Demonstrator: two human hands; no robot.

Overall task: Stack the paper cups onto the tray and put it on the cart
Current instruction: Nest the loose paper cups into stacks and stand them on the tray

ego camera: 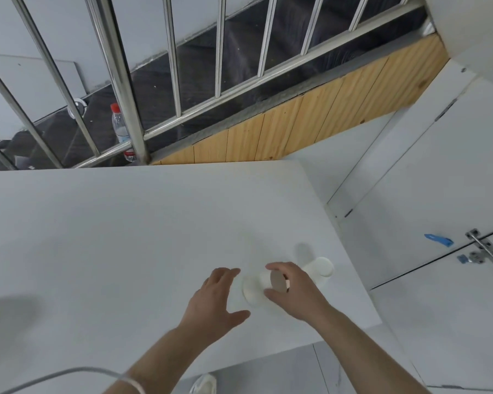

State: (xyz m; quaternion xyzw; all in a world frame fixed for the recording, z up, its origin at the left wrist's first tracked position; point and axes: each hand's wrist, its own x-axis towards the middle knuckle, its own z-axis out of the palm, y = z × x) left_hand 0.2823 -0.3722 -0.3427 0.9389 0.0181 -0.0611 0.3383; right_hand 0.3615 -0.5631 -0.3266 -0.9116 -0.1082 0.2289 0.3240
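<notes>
Seemingly right hand (292, 291) grips paper cup (261, 285) near table (125, 237) edge; left hand (215, 298) spread.

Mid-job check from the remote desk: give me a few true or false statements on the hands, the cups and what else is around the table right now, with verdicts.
1. The right hand grips a paper cup lying on its side. True.
2. The left hand holds a cup. False: its fingers are spread and it holds nothing, just beside the gripped cup.
3. A second paper cup lies on the white table beyond the right hand. True.
4. A tray stands on the table next to the cups. False: no tray shows in this view.
5. A water bottle with a red cap stands behind the metal railing. True.
</notes>
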